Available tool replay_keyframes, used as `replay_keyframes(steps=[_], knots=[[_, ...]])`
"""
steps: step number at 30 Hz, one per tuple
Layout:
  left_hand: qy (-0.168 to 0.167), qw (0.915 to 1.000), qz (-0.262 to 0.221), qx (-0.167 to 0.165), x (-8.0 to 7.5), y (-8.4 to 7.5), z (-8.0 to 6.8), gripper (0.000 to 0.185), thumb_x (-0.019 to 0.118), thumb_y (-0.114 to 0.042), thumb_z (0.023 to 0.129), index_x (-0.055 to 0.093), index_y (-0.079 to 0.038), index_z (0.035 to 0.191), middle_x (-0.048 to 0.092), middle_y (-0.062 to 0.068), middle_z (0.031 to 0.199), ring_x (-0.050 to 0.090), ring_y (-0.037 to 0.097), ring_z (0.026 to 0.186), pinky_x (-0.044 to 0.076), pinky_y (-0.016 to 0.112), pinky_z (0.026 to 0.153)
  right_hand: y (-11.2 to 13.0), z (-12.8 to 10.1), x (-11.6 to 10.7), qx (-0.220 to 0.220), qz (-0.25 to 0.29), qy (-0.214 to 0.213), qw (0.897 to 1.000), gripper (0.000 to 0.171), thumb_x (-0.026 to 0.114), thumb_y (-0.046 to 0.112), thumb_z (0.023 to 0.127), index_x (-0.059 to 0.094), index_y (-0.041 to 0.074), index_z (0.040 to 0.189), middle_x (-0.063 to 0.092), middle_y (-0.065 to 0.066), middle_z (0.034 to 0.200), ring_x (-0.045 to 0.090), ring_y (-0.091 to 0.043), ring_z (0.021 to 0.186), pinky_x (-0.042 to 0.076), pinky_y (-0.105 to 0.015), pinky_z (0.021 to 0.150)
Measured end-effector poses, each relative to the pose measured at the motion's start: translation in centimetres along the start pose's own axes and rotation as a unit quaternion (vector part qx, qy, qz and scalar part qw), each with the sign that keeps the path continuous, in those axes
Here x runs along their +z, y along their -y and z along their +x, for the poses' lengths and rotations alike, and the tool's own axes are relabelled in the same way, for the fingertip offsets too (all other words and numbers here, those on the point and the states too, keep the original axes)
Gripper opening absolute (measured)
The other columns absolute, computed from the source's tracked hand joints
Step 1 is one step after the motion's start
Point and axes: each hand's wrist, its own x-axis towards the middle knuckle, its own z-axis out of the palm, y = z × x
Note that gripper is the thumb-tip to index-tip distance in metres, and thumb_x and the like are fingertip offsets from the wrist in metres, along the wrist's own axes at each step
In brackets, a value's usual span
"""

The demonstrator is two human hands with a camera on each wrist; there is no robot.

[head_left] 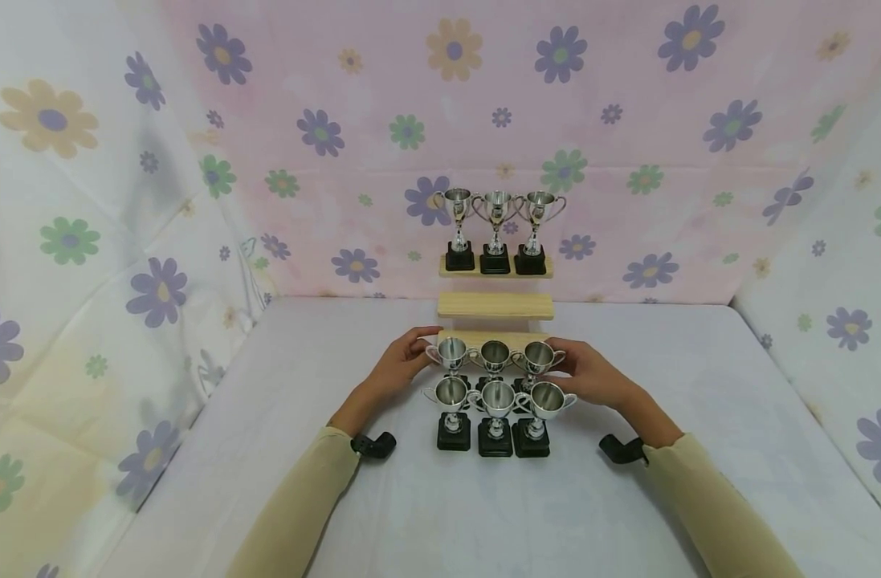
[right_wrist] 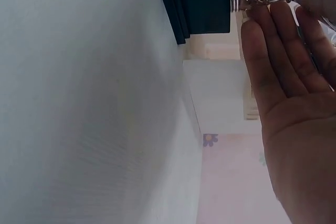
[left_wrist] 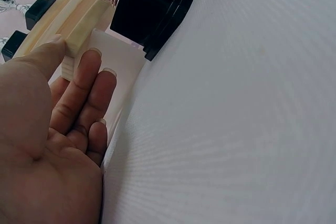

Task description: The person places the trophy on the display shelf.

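Fingers of the left hand (head_left: 397, 365) and right hand (head_left: 592, 373) are nearly straight, touching the outer cups of the back row of trophies (head_left: 492, 357) at frame centre; all cups look empty.

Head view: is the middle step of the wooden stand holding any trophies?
No. The middle step is bare; three trophies stand on the top step, and the other six sit lower, between the hands.

We see six silver trophy cups (head_left: 495, 397) on black bases, upright in two rows of three — centre of the frame, touching.
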Motion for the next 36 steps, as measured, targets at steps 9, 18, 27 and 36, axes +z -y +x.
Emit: replay_keyframes(steps=[9,18,27,36], knots=[[0.000,0.9999,0.010,0.000,0.03,-0.04,-0.04,0.047,0.062,-0.007,0.108,0.051,-0.007,0.154,0.076,0.014,0.109,0.071,0.013,0.096,0.049,0.026,0.092,-0.06,0.14,0.37,0.029,-0.034,-0.022,0.999,0.034,0.079,-0.006,0.090,0.070,-0.004,0.123,0.075,-0.010,0.111,0.072,-0.009,0.103,0.056,-0.027,0.094],[-0.003,0.9999,0.013,0.001,0.02,0.00,-0.12,0.048,0.063,-0.007,0.108,0.052,-0.007,0.154,0.076,0.013,0.106,0.070,0.014,0.095,0.048,0.026,0.087,-0.04,0.01,0.56,0.026,-0.034,-0.018,0.999,0.032,0.079,-0.005,0.091,0.071,-0.002,0.122,0.076,-0.011,0.111,0.072,-0.011,0.104,0.055,-0.028,0.096],[-0.004,0.9999,0.016,-0.002,0.05,-0.01,-0.12,0.048,0.064,-0.009,0.108,0.052,-0.009,0.154,0.075,0.012,0.106,0.068,0.023,0.096,0.044,0.027,0.082,-0.14,0.07,0.63,0.025,-0.039,-0.019,0.999,0.032,0.079,-0.003,0.091,0.072,0.000,0.122,0.076,-0.010,0.111,0.071,-0.010,0.104,0.055,-0.029,0.095],[0.000,0.9999,0.016,-0.002,0.03,0.03,-0.07,0.048,0.063,-0.010,0.108,0.052,-0.009,0.154,0.076,0.012,0.107,0.067,0.023,0.096,0.044,0.028,0.085,-0.11,-0.19,0.70,0.032,-0.040,-0.028,0.998,0.033,0.079,-0.002,0.092,0.071,0.000,0.124,0.075,-0.010,0.114,0.070,-0.012,0.104,0.056,-0.029,0.094]])
